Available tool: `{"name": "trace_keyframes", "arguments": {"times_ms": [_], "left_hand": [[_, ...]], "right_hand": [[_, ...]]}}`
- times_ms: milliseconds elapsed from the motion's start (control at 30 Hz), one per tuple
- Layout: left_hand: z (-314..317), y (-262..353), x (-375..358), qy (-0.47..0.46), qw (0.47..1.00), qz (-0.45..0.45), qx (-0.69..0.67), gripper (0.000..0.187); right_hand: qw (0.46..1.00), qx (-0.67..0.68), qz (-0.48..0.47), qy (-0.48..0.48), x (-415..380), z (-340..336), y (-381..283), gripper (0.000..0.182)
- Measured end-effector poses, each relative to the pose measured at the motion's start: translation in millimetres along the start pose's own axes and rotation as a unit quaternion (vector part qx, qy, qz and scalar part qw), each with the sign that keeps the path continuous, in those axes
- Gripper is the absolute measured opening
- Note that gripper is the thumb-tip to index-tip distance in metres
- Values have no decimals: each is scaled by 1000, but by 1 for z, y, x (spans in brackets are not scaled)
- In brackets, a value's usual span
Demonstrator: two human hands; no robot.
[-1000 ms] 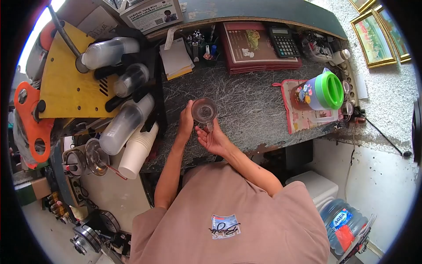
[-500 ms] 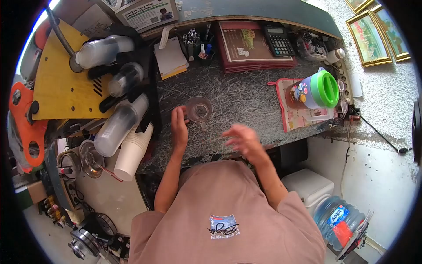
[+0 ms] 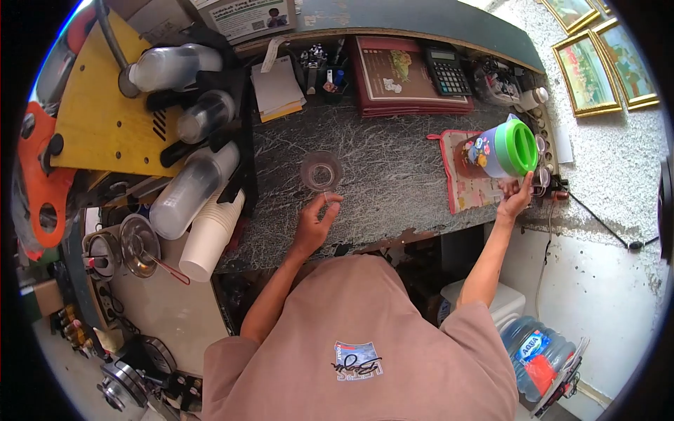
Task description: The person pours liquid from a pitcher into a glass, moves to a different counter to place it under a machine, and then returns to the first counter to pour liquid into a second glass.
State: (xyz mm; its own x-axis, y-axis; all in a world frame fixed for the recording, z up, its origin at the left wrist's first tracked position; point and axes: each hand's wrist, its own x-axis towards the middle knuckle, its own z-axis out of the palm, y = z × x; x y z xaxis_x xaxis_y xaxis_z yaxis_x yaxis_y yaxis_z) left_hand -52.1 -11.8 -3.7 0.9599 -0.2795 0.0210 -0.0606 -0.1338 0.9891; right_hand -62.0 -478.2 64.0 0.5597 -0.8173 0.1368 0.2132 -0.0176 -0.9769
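Note:
A clear cup [image 3: 321, 171] stands on the dark, scratched counter [image 3: 393, 168]. Just below it is my left hand [image 3: 316, 223], its thumb and fingers curled together at the cup's near side, on something I cannot make out. On the right, a pitcher [image 3: 484, 154] with a green lid [image 3: 520, 147] and brownish liquid stands on a pink-edged cloth [image 3: 449, 184]. My right hand [image 3: 516, 198] is closed on the pitcher's handle, its thumb up against the lid.
Stacked plastic cups [image 3: 189, 196] and paper cups [image 3: 210, 238] jut out at the left. Along the back are papers [image 3: 276, 88], a pen holder [image 3: 334, 83], a red-brown folder [image 3: 386, 81] and a calculator [image 3: 446, 70]. A water bottle [image 3: 537, 358] is low right.
My right hand has moved right from the middle of the counter to the pitcher and taken its handle. My left hand has shifted from the cup's left side to its near side and curled.

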Motion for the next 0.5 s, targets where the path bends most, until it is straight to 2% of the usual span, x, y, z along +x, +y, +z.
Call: {"name": "trace_keyframes", "arguments": {"times_ms": [67, 133, 200, 333, 400, 467, 500], "left_hand": [[0, -5, 4, -5, 1000, -13, -22, 21], [1, -10, 2, -9, 999, -26, -47, 20], [1, -12, 3, -13, 999, -8, -50, 20], [0, -10, 1, -2, 1000, -12, -27, 21], [0, -9, 3, -1, 1000, 10, -11, 24], [1, -6, 2, -4, 1000, -1, -18, 25], [0, -5, 3, -6, 1000, -11, -22, 26]], "right_hand": [[997, 48, 1, 59, -2, 5, 4, 33], [998, 35, -1, 59, -6, 18, -2, 32], [994, 19, 2, 105, -11, 30, -8, 34], [997, 19, -4, 76, -25, 32, -19, 37], [1000, -9, -13, 0, -36, 35, -32, 38], [1000, -9, -19, -2, -35, 28, -33, 39], [999, -2, -16, -40, -42, 29, -37, 37]]}}
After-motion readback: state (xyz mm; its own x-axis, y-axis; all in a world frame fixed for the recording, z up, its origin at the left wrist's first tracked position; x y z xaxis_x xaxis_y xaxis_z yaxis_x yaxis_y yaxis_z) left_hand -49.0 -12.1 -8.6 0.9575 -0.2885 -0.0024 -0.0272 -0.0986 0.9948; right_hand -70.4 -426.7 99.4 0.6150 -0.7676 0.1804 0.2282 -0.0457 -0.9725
